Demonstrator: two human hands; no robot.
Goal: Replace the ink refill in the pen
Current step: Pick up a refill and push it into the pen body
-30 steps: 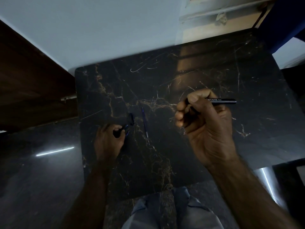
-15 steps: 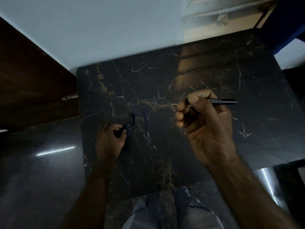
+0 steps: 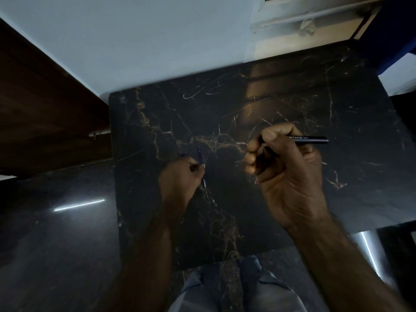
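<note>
Ink refill (image 3: 199, 155) is lying under my left hand (image 3: 177, 179), whose curled fingertips (image 3: 196, 168) are pinching its middle against the marble tabletop (image 3: 292, 97). Rightward, my right hand (image 3: 290, 183) is gripping the pen barrel (image 3: 310, 139). I'm judging that lifting the refill level, without bending it, is safest.

- "OCTANE" in pale capitals along the dark pen barrel (image 3: 308, 139); first letter partly hidden by a finger.
- Small mark after that word, too blurred to read.
</note>
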